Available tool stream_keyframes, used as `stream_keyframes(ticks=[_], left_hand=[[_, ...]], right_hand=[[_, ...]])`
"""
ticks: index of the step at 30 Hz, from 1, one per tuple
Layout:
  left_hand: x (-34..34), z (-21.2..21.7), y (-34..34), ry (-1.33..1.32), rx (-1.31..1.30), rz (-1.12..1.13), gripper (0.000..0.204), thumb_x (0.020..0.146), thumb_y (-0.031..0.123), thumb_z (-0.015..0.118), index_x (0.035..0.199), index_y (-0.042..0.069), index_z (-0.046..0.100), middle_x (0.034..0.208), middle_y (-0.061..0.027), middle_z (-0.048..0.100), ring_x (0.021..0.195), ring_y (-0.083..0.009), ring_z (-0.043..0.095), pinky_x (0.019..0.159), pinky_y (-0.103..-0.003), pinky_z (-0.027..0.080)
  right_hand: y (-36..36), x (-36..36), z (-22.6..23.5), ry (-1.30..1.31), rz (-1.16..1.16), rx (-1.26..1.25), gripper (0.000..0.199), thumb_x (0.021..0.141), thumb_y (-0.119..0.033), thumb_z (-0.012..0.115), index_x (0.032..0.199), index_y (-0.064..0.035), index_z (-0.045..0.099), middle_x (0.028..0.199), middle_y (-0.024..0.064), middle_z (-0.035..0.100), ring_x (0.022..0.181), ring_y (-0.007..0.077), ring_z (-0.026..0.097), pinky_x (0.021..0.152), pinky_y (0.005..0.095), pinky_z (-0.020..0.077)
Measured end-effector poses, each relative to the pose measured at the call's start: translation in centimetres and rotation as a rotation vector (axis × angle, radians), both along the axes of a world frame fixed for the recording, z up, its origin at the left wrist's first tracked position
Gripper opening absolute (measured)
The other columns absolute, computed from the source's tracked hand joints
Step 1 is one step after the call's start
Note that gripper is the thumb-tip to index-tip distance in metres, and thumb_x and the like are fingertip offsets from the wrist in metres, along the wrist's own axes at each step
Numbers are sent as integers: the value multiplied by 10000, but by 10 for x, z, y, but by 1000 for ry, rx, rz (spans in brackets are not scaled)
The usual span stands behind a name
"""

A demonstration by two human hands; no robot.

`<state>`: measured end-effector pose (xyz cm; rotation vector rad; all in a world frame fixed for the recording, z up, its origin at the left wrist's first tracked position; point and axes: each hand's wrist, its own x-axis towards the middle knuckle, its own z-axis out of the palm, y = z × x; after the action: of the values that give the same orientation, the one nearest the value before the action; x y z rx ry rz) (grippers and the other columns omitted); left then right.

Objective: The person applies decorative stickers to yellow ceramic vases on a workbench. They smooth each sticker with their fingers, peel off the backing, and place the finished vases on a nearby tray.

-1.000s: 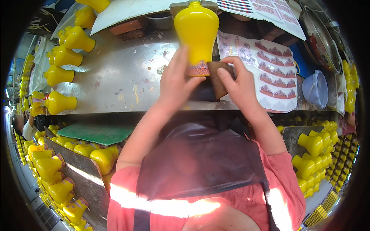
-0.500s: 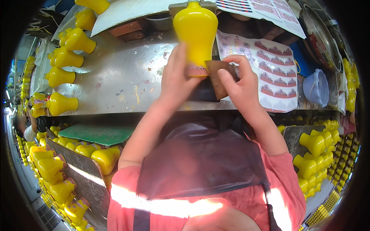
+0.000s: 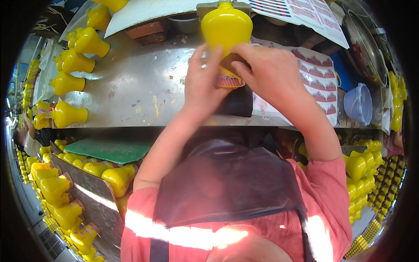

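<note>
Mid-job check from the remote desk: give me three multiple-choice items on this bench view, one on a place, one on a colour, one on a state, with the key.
1. Where does the sheet of labels lie?
A. on the bench, right of the hands
B. on the floor
C. on the green board

2. What colour is the bottle in the hands?
A. blue
B. yellow
C. white

3. How do the hands stand on that bottle?
A. both off it
B. only the left touches it
C. both on it, at its label

Key: 1 A, the sheet lies on the metal bench beside the right hand. 2 B, its body is bright yellow. 3 C, the left hand and the right hand both press at the small label on its lower end.
</note>
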<state>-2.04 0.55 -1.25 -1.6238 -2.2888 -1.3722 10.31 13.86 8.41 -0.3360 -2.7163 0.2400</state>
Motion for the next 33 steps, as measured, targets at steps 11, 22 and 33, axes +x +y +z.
stream_keyframes(ticks=[11, 22, 33], left_hand=[[15, 14, 2, 145, -51, 86, 831, 762, 87, 825, 1511, 61, 467, 1512, -234, 414, 1280, -414, 547, 1042, -432, 490], [5, 11, -1, -68, 81, -3, 858, 699, 82, 862, 1489, 127, 527, 1469, -200, 459, 1024, -292, 561, 894, -379, 530], [-2, 6, -7, -50, 26, -70, 811, 754, 61, 829, 1499, 94, 511, 1502, -194, 453, 1107, -294, 607, 931, -366, 537]], right_hand=[[-24, 49, -44, 192, -401, -593, 268, 914, -249, 707, 1098, -71, 629, 774, 183, 714, 699, 383, 712, 618, 429, 544], [-35, 46, -48, 264, -324, -877, 252, 950, -213, 636, 1146, -63, 585, 822, 215, 702, 713, 364, 705, 650, 415, 533], [-29, 46, -60, 280, -410, -1066, 208, 961, -179, 627, 1133, -66, 596, 861, 211, 709, 754, 380, 719, 682, 422, 542]])
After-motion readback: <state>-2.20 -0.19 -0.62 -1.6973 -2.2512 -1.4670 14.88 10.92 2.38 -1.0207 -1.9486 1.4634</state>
